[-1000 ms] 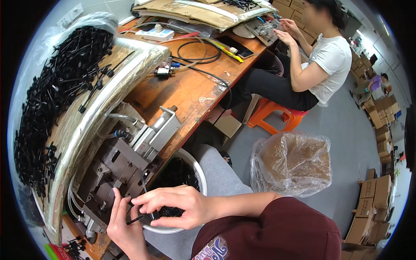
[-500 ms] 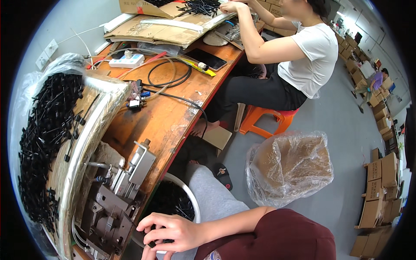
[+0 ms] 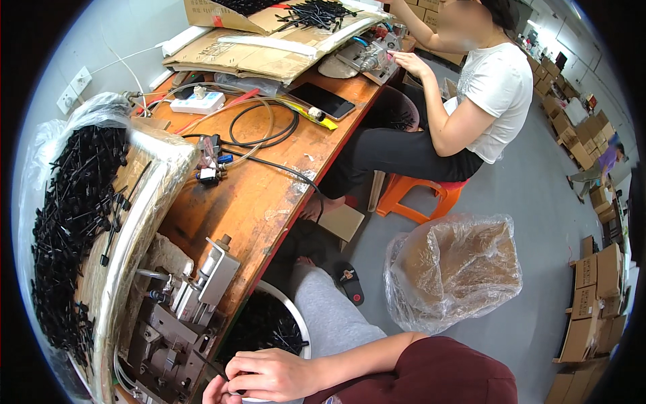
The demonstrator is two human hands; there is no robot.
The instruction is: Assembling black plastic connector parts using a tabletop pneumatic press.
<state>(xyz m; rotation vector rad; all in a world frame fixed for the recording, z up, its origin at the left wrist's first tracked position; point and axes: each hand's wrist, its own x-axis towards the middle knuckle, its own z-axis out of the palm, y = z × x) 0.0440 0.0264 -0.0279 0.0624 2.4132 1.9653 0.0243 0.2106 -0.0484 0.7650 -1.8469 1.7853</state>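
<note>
We saw the right hand [image 3: 276, 374] by the white-rimmed bucket [image 3: 304, 322], fingers curled in on a small black part [image 3: 241, 392], mostly hidden. Left hand [image 3: 218, 392] sat just beside, cropped below; its grip we couldn't tell. Metal fixture [image 3: 168, 353] stood near, on the wooden bench [image 3: 252, 229].

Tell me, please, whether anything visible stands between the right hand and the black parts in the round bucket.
Nothing visible does: the right hand appears over the near side of the bucket, and the black parts beyond it lie uncovered.
</note>
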